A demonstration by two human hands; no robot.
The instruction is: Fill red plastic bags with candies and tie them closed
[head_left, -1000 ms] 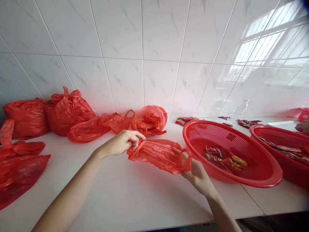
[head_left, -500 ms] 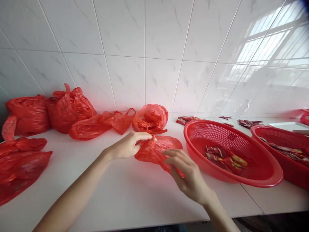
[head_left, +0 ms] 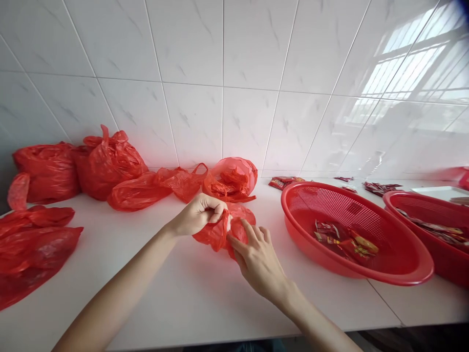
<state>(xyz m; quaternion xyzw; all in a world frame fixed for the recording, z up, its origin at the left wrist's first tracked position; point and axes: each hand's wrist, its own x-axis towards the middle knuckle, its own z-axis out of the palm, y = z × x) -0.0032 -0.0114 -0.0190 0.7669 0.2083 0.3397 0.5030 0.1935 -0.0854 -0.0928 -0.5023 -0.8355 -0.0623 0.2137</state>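
Note:
A red plastic bag (head_left: 244, 213) is bunched up between my two hands, above the white counter. My left hand (head_left: 200, 214) is closed around a gathered part of it, thumb and fingers pressed together. From the right, my right hand (head_left: 258, 256) grips the other side of the same bag, its fingers curled onto the film. Whether anything lies inside the bag cannot be made out. Just behind it rests a round bundle of red plastic bags (head_left: 234, 178), close to the wall.
A red perforated basin (head_left: 351, 195) with several snack packets (head_left: 361, 247) stands at right, beside another red basin (head_left: 414, 200). Filled red bags (head_left: 113, 166) line the wall at left. Loose packets (head_left: 284, 182) lie behind the basin on the white counter (head_left: 164, 303).
My right hand has moved left onto the bag and now grips it. The bag is more crumpled, drawn in between both hands; my left hand's fingers have closed tighter.

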